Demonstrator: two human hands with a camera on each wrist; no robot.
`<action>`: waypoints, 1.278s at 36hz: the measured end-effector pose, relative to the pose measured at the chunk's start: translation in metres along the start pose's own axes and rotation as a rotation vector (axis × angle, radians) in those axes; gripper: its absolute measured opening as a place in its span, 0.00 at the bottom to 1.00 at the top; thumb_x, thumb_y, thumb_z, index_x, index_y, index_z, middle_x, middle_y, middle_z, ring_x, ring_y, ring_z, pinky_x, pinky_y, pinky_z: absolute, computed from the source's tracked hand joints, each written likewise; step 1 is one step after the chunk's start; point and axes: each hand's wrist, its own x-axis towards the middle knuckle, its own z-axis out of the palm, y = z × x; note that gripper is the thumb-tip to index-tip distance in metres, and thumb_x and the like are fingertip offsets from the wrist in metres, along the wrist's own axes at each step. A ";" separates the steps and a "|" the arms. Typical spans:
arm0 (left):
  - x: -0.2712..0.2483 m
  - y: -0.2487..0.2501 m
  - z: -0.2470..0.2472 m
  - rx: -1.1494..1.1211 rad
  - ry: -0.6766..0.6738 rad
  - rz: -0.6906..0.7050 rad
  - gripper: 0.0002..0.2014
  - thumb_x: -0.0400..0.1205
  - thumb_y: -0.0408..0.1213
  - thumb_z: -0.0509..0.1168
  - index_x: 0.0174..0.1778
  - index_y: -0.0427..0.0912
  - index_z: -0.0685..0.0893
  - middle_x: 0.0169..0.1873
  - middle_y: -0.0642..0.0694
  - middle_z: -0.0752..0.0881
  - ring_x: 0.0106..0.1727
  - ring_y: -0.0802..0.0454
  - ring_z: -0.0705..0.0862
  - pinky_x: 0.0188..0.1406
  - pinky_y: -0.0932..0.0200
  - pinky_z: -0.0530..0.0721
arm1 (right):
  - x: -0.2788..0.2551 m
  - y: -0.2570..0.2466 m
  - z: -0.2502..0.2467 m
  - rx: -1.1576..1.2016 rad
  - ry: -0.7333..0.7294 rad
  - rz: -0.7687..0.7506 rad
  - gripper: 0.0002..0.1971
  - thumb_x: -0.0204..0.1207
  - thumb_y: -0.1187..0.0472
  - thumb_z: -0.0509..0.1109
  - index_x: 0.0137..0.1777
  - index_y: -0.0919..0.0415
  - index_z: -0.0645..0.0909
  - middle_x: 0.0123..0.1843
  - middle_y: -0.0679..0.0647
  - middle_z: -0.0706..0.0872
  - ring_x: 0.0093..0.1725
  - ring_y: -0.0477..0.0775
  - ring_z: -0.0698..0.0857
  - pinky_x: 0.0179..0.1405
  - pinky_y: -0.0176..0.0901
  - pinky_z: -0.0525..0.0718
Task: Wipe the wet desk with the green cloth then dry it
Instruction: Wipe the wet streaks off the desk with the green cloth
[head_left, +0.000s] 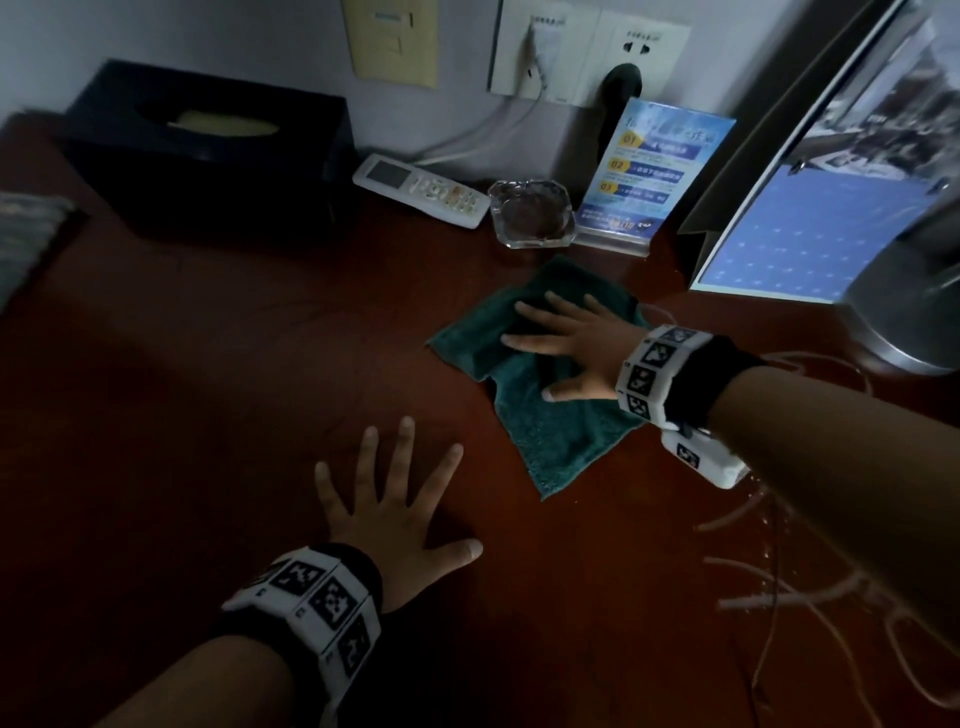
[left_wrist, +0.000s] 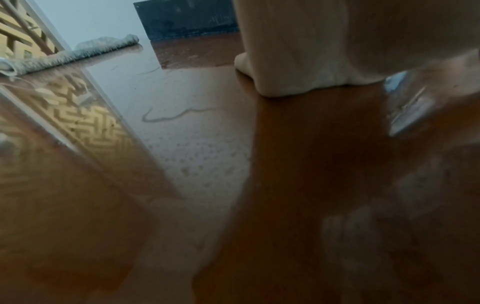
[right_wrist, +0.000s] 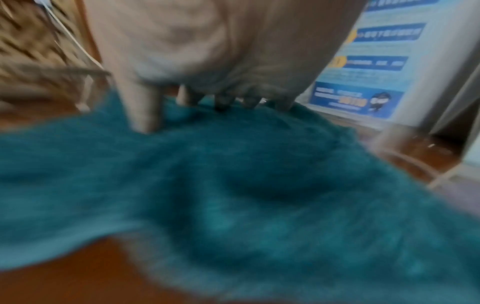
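A dark green cloth (head_left: 540, 374) lies spread on the reddish-brown desk (head_left: 234, 374), right of centre. My right hand (head_left: 571, 343) presses flat on its upper part with straight, spread fingers. The right wrist view shows the cloth (right_wrist: 233, 195) blurred, with the fingers (right_wrist: 142, 107) pushing down on it. My left hand (head_left: 395, 499) rests flat on the bare desk, fingers splayed, to the lower left of the cloth and apart from it. In the left wrist view the desk (left_wrist: 207, 164) is glossy with water drops and streaks.
At the back stand a black tissue box (head_left: 208, 156), a white remote (head_left: 421, 189), a glass ashtray (head_left: 532, 213) and a blue sign in a stand (head_left: 649, 171). A monitor (head_left: 831, 208) stands at right. Cables (head_left: 779, 571) lie lower right. A grey towel (left_wrist: 72, 53) lies at the far left.
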 end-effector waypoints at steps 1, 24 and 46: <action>0.000 0.000 0.000 0.005 0.001 -0.003 0.43 0.72 0.77 0.46 0.63 0.73 0.17 0.61 0.53 0.07 0.63 0.43 0.10 0.65 0.23 0.25 | 0.002 0.004 -0.002 0.031 -0.007 0.022 0.40 0.74 0.37 0.66 0.79 0.28 0.43 0.83 0.37 0.33 0.83 0.51 0.33 0.79 0.68 0.38; -0.002 0.001 -0.002 0.007 -0.002 -0.022 0.44 0.54 0.82 0.34 0.56 0.76 0.12 0.61 0.53 0.06 0.65 0.44 0.11 0.65 0.23 0.25 | -0.027 0.042 0.031 0.176 0.062 0.597 0.45 0.65 0.19 0.52 0.77 0.27 0.31 0.84 0.43 0.33 0.83 0.69 0.42 0.77 0.73 0.55; -0.003 0.004 0.001 0.025 0.050 -0.052 0.44 0.71 0.77 0.47 0.65 0.73 0.19 0.63 0.53 0.09 0.73 0.40 0.17 0.69 0.24 0.29 | -0.097 0.029 0.074 0.180 0.068 0.894 0.51 0.65 0.19 0.50 0.83 0.42 0.37 0.85 0.60 0.44 0.74 0.76 0.68 0.67 0.63 0.75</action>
